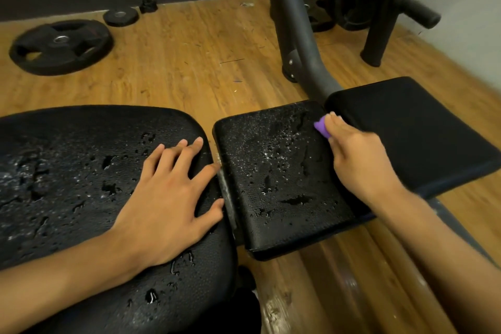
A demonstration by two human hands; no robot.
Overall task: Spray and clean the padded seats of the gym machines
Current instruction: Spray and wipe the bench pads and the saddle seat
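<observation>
A wide black padded seat (pixel 67 171) fills the left, wet with droplets. My left hand (pixel 168 198) rests flat on its right part, fingers spread. Right of a narrow gap lies a smaller black pad (pixel 273 176), also beaded with liquid. My right hand (pixel 357 154) grips a purple cloth (pixel 321 127) and presses it on this pad's far right edge. Beyond it a dry black pad (pixel 414 127) slopes off to the right.
The wooden floor (pixel 189 62) holds a large weight plate (pixel 61 46), a small plate (pixel 120 17) and a collar (pixel 148 5) by the dark wall. A grey frame tube (pixel 295 22) rises behind the pads; a plate rack (pixel 379 3) stands at the back right.
</observation>
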